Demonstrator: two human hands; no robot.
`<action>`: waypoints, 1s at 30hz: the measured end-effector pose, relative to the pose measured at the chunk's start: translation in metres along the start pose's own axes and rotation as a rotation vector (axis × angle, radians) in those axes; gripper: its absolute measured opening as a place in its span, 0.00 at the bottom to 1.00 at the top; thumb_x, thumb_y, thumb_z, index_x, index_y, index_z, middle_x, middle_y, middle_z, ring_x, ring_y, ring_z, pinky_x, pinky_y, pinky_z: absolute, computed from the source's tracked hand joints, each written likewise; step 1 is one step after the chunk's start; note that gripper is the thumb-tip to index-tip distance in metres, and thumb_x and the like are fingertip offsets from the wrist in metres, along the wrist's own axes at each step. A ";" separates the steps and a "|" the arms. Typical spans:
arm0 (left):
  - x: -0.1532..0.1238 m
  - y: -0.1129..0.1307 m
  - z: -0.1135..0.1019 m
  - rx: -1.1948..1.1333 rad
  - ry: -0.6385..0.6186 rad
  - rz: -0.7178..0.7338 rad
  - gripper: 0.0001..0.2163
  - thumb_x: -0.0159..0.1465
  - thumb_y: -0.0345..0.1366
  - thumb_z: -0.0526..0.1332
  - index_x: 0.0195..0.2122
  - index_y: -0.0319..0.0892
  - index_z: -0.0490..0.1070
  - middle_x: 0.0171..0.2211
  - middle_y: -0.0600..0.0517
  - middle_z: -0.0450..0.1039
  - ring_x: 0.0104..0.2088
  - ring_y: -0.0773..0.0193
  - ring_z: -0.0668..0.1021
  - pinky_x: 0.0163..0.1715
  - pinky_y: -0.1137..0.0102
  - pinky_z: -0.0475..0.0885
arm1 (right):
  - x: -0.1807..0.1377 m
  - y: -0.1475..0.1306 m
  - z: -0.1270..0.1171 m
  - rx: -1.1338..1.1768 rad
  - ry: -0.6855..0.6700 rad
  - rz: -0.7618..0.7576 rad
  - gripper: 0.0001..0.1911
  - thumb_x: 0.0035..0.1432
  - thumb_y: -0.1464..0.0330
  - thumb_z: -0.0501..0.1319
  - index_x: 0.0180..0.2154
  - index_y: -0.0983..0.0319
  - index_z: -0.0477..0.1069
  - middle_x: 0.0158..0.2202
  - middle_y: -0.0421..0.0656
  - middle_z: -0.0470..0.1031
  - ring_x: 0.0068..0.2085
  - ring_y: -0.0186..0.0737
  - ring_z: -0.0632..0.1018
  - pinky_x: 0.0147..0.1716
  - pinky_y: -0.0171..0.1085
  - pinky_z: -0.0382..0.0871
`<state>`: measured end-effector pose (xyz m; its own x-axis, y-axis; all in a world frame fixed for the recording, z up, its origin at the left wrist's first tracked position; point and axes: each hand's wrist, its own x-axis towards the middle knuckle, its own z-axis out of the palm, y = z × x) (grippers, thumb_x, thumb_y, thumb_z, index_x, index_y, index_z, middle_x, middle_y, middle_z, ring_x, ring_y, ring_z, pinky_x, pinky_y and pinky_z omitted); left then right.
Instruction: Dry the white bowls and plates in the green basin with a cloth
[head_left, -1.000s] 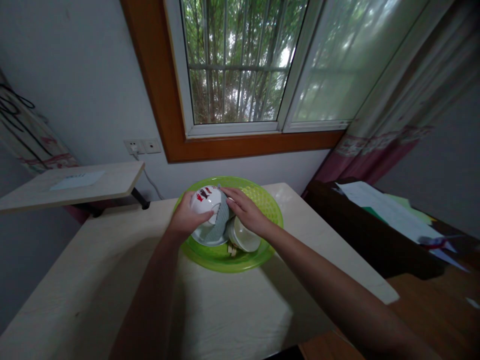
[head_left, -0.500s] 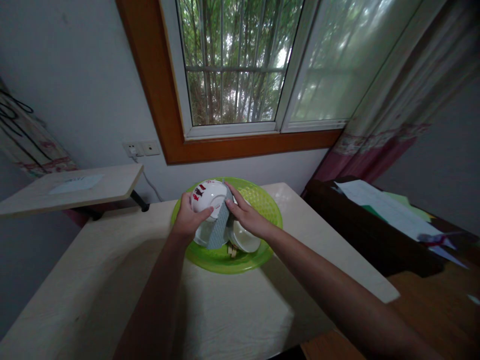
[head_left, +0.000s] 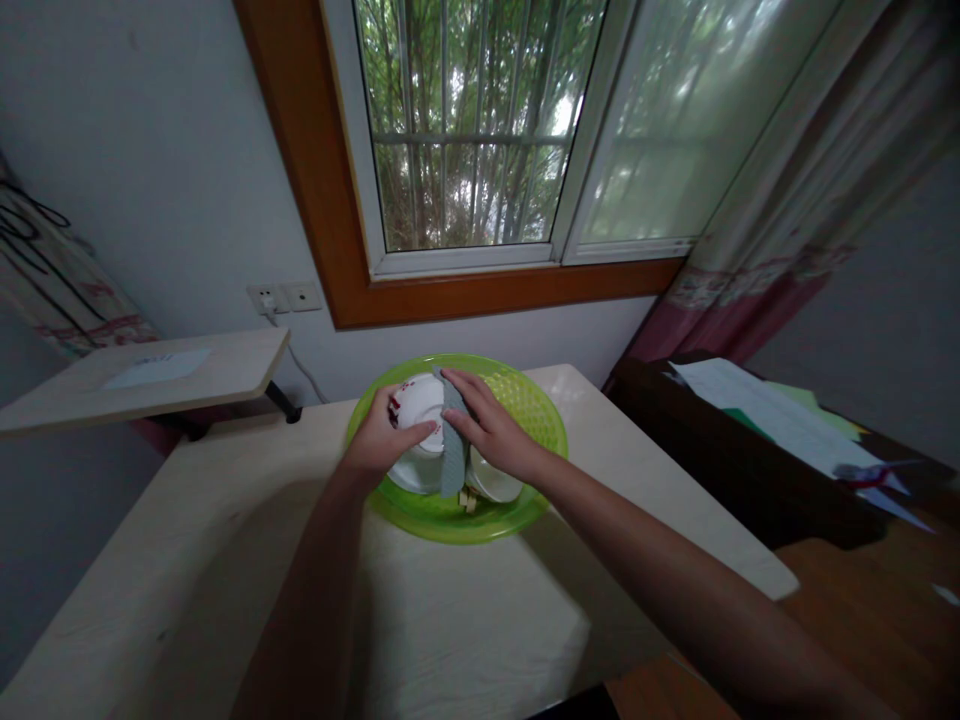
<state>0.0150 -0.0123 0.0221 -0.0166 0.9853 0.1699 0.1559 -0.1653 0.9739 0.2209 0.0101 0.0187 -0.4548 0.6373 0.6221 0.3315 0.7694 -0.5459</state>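
A green plastic basin (head_left: 525, 400) sits at the far side of the pale table (head_left: 225, 560). My left hand (head_left: 375, 445) is closed round a white bowl with red marks (head_left: 417, 410), held upside down over the basin. My right hand (head_left: 487, 430) presses a grey cloth (head_left: 452, 455) against the bowl's right side, fingers wrapped on the cloth. Under the bowl lies a white plate (head_left: 412, 475). A second pale bowl (head_left: 495, 485) rests in the basin below my right hand.
A window with bars (head_left: 465, 130) is straight ahead above the basin. A small wooden shelf (head_left: 142, 375) juts out at the left. A dark cabinet with papers (head_left: 757, 430) stands at the right, beside a curtain (head_left: 810, 200). Wall sockets (head_left: 285, 296) sit left of the window.
The bowl has come down a little toward the basin and turned. My right hand with the cloth has slid across the bowl's side.
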 end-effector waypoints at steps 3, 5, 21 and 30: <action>-0.001 0.002 -0.001 0.057 -0.042 -0.028 0.33 0.46 0.42 0.74 0.51 0.42 0.62 0.47 0.46 0.72 0.46 0.56 0.78 0.45 0.64 0.74 | 0.000 -0.001 -0.007 -0.072 -0.072 -0.056 0.30 0.71 0.59 0.55 0.70 0.50 0.51 0.69 0.49 0.58 0.69 0.48 0.62 0.68 0.56 0.56; -0.002 0.003 -0.001 0.103 -0.053 -0.032 0.32 0.46 0.43 0.74 0.49 0.42 0.61 0.45 0.48 0.72 0.43 0.58 0.77 0.41 0.65 0.74 | 0.000 0.001 -0.011 -0.106 -0.106 -0.084 0.32 0.71 0.59 0.55 0.71 0.51 0.49 0.70 0.49 0.57 0.70 0.49 0.61 0.68 0.56 0.57; -0.007 0.011 0.012 0.456 0.062 0.072 0.23 0.47 0.39 0.70 0.37 0.47 0.56 0.30 0.57 0.69 0.30 0.63 0.74 0.30 0.69 0.68 | 0.002 -0.019 0.002 -0.377 -0.156 -0.167 0.29 0.74 0.61 0.49 0.72 0.50 0.46 0.74 0.41 0.51 0.72 0.47 0.58 0.71 0.58 0.49; -0.005 0.009 0.004 0.419 0.101 0.036 0.28 0.45 0.43 0.73 0.42 0.46 0.58 0.34 0.56 0.70 0.33 0.62 0.76 0.31 0.70 0.71 | -0.010 0.006 -0.002 -0.223 -0.067 0.071 0.30 0.75 0.57 0.44 0.73 0.54 0.43 0.73 0.44 0.53 0.73 0.45 0.56 0.72 0.58 0.45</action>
<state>0.0208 -0.0184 0.0294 -0.0971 0.9668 0.2366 0.5453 -0.1472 0.8252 0.2291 0.0078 0.0104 -0.4752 0.6914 0.5441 0.5356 0.7180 -0.4446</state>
